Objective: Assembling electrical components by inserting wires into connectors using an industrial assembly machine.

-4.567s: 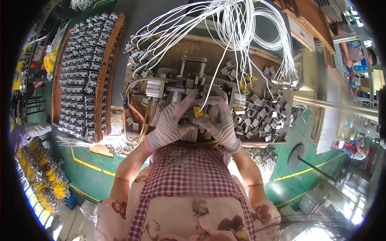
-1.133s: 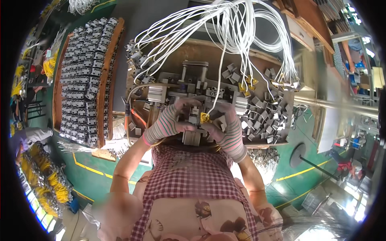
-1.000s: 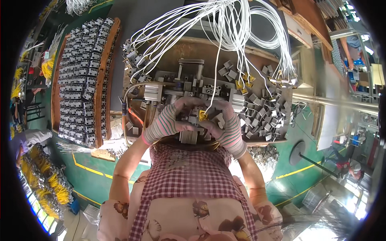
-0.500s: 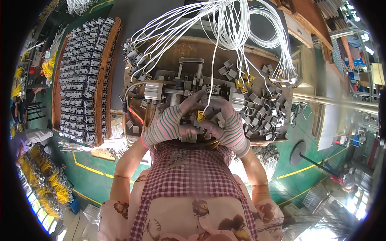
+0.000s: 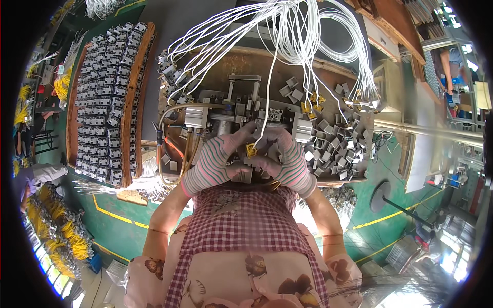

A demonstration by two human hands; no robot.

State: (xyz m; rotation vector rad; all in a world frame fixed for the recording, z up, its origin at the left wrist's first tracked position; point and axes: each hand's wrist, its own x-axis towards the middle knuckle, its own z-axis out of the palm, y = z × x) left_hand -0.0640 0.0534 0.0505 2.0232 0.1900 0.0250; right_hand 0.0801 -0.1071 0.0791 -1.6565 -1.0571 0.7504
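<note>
A small yellow part (image 5: 251, 150) with a white cable (image 5: 266, 97) running up from it sits between my gloved hands, above the front of a metal fixture (image 5: 246, 110). My left hand (image 5: 218, 158) comes from the left in a striped, grey-fingered glove, its thumb and fingers curled round the part. From the right, my right hand (image 5: 287, 156) closes on the same part, thumb below and fingers above. Something greyish shows within the right hand's curl, too dark to name. The fingers partly hide the yellow part's underside.
Loose grey metal casings (image 5: 334, 146) lie heaped right of the fixture, with more yellow parts (image 5: 311, 104) behind them. A bundle of white cables (image 5: 287, 25) hangs over the far side. Rows of finished-looking metal units (image 5: 105, 102) fill a wooden-edged rack at the left.
Both hands have shifted slightly, and the yellow part has moved a little left and up with its cable. The grey piece in my right hand's curl shows less clearly.
</note>
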